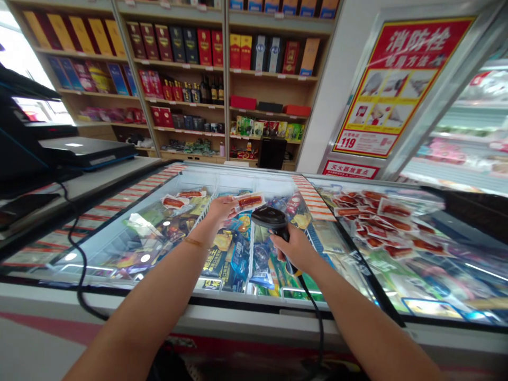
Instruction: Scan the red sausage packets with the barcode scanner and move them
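While the left hand (222, 207) grips a reddish packet (251, 200) above the freezer (246, 316), the right hand (292, 247) grips a black scanner (270, 216) over the freezer's middle.

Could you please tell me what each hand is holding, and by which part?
The left hand holds a packet by one end; the right hand holds a scanner by its handle.

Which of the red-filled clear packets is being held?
The packet in the left hand, by the black scanner; the left pair and right pile are unheld.
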Demonstrator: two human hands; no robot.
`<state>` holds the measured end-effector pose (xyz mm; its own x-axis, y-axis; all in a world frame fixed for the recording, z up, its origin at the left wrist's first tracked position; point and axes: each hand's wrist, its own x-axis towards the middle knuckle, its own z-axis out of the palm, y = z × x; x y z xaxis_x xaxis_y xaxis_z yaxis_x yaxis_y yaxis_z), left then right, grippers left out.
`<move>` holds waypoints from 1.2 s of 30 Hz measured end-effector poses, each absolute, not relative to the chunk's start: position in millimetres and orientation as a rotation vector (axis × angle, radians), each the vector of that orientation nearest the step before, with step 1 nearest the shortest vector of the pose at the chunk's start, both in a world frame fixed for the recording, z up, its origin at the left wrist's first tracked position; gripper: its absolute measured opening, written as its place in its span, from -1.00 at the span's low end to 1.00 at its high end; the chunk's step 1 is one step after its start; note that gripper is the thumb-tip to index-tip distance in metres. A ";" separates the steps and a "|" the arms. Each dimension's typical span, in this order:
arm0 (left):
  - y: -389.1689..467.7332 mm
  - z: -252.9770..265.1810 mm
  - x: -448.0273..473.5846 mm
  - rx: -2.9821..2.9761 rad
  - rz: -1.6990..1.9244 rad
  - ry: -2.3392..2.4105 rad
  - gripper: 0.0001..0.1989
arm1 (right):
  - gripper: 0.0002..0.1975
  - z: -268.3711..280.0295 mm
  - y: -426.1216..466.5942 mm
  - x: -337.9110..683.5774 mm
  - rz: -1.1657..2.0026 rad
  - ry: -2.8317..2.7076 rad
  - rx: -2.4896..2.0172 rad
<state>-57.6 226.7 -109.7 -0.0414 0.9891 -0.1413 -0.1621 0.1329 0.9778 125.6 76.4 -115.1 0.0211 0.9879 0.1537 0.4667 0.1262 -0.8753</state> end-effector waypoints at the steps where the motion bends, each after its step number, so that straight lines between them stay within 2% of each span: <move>1: 227.0 -111.0 -56.9 0.951 1.210 1.203 -0.87 | -0.86 -115.2 77.2 126.4 0.796 -1.558 -1.455; 13: 219.3 -104.3 8.4 1.068 1.131 1.108 -0.88 | -0.85 -84.5 79.7 203.3 0.647 -1.252 -1.479; 21: 217.9 -69.2 160.4 1.137 1.075 0.926 -0.83 | -0.81 -70.4 40.3 327.7 0.450 -0.978 -1.562; 26: 214.3 -53.9 263.8 1.223 1.078 0.788 -0.93 | -0.84 -54.3 23.5 389.9 0.349 -0.792 -1.569; 31: 204.3 -48.7 328.0 1.316 0.985 0.733 -0.98 | -0.88 -48.5 19.9 419.6 0.330 -0.743 -1.599; 36: 205.4 -50.8 340.1 1.323 0.975 0.760 -0.79 | -0.86 -55.7 26.2 418.0 0.327 -0.760 -1.612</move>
<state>340.1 205.4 -50.8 0.4232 0.9026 0.0793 -0.1434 -0.0197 0.9895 418.0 26.2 -55.7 0.7417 0.6375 0.2083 0.2870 -0.0211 -0.9577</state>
